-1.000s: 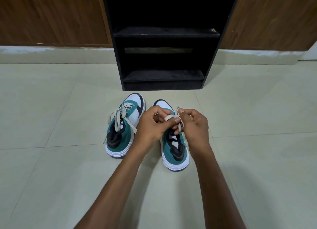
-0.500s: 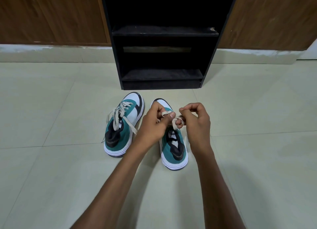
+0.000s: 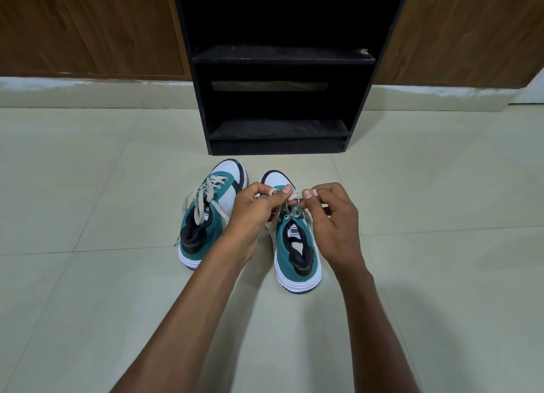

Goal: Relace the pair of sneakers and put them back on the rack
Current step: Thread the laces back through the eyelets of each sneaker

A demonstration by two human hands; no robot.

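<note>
Right sneaker stands on the tiled floor, toe toward the rack. Its lace runs through the eyelets and is being knotted above the tongue. Left hand is closed, thumb and fingers pinching a loop of the lace. Right hand is closed likewise, pinching the other lace end between thumb and forefinger; the two hands are almost touching over the knot. Bow not yet pulled tight, as far as can be judged.

Left sneaker sits just beside, on the floor, laced with a loose bow and ends trailing over its side.

Progress estimate: lacing done on both, second bow in hand. Left: finish the knot, then lift both sneakers onto a shelf of the rack, whose visible shelves hold nothing
</note>
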